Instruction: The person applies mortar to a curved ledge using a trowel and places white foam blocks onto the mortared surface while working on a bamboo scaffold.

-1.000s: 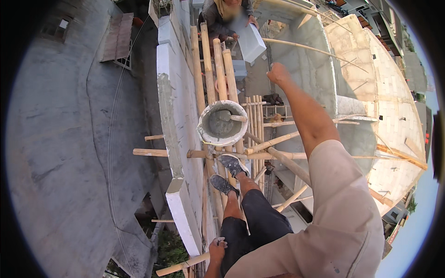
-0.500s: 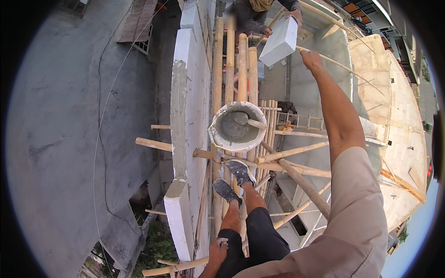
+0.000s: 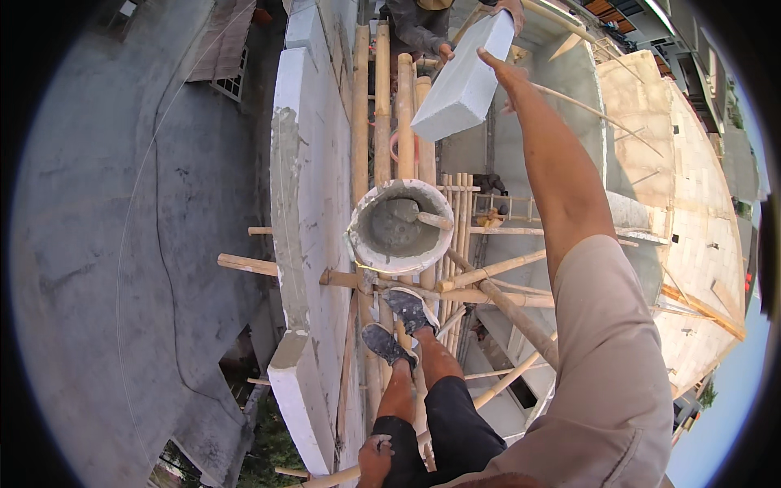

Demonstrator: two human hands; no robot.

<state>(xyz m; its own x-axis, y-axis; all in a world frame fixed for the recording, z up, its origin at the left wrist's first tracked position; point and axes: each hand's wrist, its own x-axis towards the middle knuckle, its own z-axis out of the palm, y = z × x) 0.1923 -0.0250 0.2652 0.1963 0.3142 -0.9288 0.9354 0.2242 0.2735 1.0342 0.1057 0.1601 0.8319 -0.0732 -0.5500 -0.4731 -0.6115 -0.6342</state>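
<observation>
My right arm reaches far forward. The right hand (image 3: 506, 75) is open beside the right edge of a white lightweight concrete block (image 3: 464, 81), its fingers apart; whether it touches the block cannot be told. A co-worker's two hands (image 3: 508, 11) are at the block's far end and left side. My left hand (image 3: 376, 459) is low by my left thigh, fingers curled in, with no object visible in it. Between my feet and the block stands a mortar-caked bucket (image 3: 364, 228). Inside it are grey wet mortar (image 3: 390, 224) and a trowel with a light handle (image 3: 435, 220).
My shoes (image 3: 389, 343) stand on bamboo scaffold poles (image 3: 360, 122). A white block wall (image 3: 313, 236) with mortar on its top runs along the left, beside a drop to a grey concrete surface (image 3: 89, 268). Crossing poles (image 3: 521, 321) stand over a drop on the right.
The block has come nearer and turned more lengthwise toward me. My right hand has opened and reached further forward beside it. The whole view has shifted slightly.
</observation>
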